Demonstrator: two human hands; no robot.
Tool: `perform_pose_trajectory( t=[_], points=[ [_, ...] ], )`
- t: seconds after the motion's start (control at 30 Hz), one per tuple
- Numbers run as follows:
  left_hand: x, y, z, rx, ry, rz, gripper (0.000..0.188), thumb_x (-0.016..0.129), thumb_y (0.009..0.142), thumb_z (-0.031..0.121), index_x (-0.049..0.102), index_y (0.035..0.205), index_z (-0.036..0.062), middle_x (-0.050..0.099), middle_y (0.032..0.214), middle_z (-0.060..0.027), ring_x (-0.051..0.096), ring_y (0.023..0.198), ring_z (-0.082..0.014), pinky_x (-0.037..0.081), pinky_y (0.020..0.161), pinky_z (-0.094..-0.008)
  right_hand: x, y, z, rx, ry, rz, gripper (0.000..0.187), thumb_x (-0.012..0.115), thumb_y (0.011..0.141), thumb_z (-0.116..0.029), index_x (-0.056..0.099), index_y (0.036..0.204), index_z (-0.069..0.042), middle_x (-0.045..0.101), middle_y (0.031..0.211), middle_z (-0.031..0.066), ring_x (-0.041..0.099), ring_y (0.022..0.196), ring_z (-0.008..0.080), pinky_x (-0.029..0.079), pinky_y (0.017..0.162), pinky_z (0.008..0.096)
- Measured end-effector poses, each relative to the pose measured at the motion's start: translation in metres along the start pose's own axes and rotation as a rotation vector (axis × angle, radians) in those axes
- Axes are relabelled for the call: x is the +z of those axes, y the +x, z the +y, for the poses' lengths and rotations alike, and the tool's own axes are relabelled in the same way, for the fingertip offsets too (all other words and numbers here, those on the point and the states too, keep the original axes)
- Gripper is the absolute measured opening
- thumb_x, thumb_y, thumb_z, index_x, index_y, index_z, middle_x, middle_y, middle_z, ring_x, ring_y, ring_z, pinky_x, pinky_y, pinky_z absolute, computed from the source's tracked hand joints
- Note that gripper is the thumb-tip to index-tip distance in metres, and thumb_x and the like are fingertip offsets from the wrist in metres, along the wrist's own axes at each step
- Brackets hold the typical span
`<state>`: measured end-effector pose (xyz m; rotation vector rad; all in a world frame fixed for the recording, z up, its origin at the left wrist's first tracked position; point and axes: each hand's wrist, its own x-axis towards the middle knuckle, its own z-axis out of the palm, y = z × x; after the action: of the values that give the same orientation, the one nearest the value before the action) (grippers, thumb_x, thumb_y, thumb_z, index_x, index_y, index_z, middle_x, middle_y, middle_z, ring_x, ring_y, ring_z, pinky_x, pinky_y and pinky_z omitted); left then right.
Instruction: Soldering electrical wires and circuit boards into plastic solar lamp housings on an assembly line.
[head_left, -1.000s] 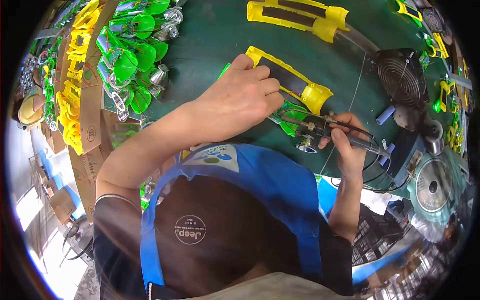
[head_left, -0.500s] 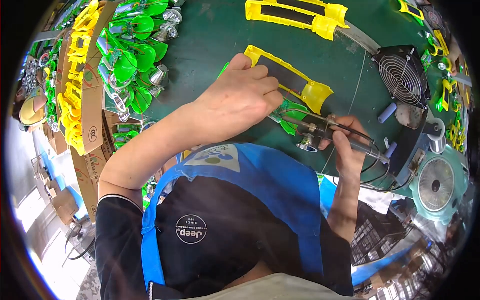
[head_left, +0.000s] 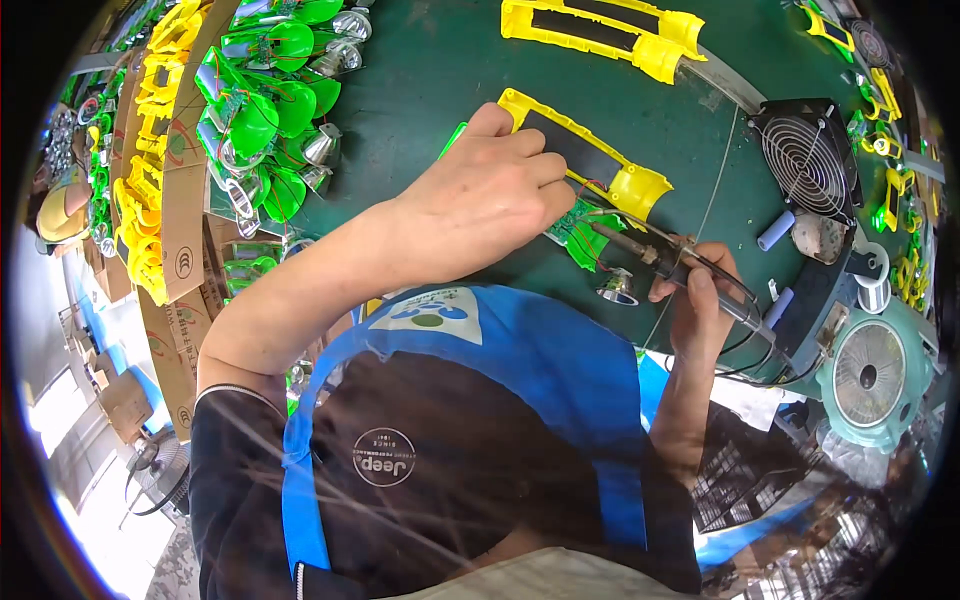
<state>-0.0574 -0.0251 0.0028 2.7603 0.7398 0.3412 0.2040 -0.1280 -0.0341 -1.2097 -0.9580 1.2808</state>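
Observation:
My right hand [head_left: 706, 295] grips a soldering iron [head_left: 640, 250] with a dark handle, its thin tip angled left onto a green circuit board [head_left: 577, 222]. A green plastic housing [head_left: 584, 250] surrounds the board, with a silvery reflector [head_left: 618, 288] by its right end. Over the housing's left part lies my left hand [head_left: 492, 195], fingers curled closed; what they pinch is hidden beneath. Just beyond, a yellow casing half [head_left: 640, 190] with a dark panel touches or nearly touches the housing; a thin red wire shows between them.
Green housings with reflectors [head_left: 265, 125] are heaped at left, beside yellow casings [head_left: 150, 190] on a cardboard box [head_left: 190, 230]. Further yellow casings [head_left: 585, 30] lie at the far side. At right stand a black fan [head_left: 805, 155], a solder spool [head_left: 873, 290] and a pale green fan [head_left: 868, 375].
The soldering iron and my right hand have shifted slightly right, and the iron's tip now shows over the board. My left hand stays nearly in place, still closed.

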Motion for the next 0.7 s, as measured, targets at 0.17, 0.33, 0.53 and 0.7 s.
perform_pose_trajectory(
  t=[0.17,0.33,0.53,0.7],
  points=[
    [0.003,0.000,0.001,-0.010,-0.009,0.048,0.014,0.067,0.071,0.008,0.054,0.071,0.0116,0.049,0.073,-0.0016,0.052,0.075,-0.0190,0.037,0.078,-0.0354,0.001,-0.002,-0.003,0.012,0.098,0.032,0.027,0.062,0.089,-0.020,0.051,0.098,0.004,0.062,0.067,0.0143,0.060,0.059,0.0195,0.051,0.062,0.0311],
    [0.004,0.000,0.002,-0.022,0.007,0.027,0.014,0.068,0.070,0.007,0.054,0.072,0.0108,0.050,0.074,-0.0022,0.053,0.075,-0.0194,0.037,0.077,-0.0353,0.000,-0.001,0.001,0.003,0.138,0.078,0.033,0.062,0.091,-0.026,0.051,0.098,0.004,0.061,0.067,0.0141,0.060,0.059,0.0202,0.050,0.061,0.0305],
    [-0.005,-0.005,0.004,-0.030,-0.063,0.028,0.013,0.068,0.072,0.007,0.056,0.075,0.0096,0.051,0.077,-0.0018,0.056,0.075,-0.0194,0.036,0.072,-0.0343,-0.003,-0.001,-0.006,-0.123,0.181,0.194,0.035,0.058,0.093,-0.032,0.050,0.100,0.001,0.058,0.065,0.0139,0.056,0.054,0.0191,0.050,0.059,0.0298],
    [-0.021,0.004,-0.014,-0.101,-0.305,0.171,0.016,0.072,0.076,0.013,0.066,0.090,0.0117,0.058,0.095,-0.0010,0.058,0.083,-0.0195,0.037,0.073,-0.0355,0.001,0.014,-0.023,-0.424,-0.078,0.244,0.051,0.056,0.095,-0.046,0.038,0.117,-0.004,0.060,0.066,0.0125,0.062,0.066,0.0208,0.048,0.080,0.0375]
  ],
)
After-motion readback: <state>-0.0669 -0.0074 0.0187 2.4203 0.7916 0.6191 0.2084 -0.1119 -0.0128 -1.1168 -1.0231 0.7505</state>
